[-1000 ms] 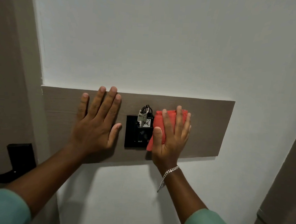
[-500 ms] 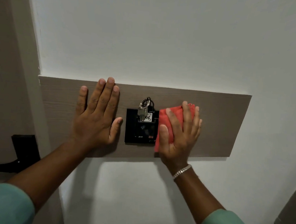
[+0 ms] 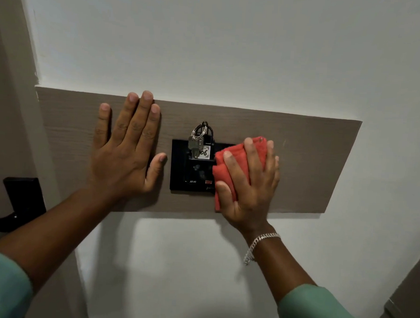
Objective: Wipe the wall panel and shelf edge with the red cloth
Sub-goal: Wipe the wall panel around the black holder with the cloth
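Note:
A brown wood-grain wall panel (image 3: 308,164) runs across the white wall. My right hand (image 3: 251,183) presses a folded red cloth (image 3: 230,160) flat against the panel, just right of a black switch plate (image 3: 181,172), and the cloth overlaps the plate's right edge. My left hand (image 3: 126,154) lies flat on the panel left of the plate, fingers spread and pointing up, holding nothing. No shelf edge is in view.
A key ring with keys and a small tag (image 3: 200,143) hangs at the top of the black plate. A dark door handle (image 3: 19,204) sits at the far left on a brown door. A grey-brown cabinet corner (image 3: 405,305) shows at the bottom right.
My right hand has slid the red cloth a little to the right along the panel beside the black plate. The left hand has stayed flat in place. The view has shifted slightly.

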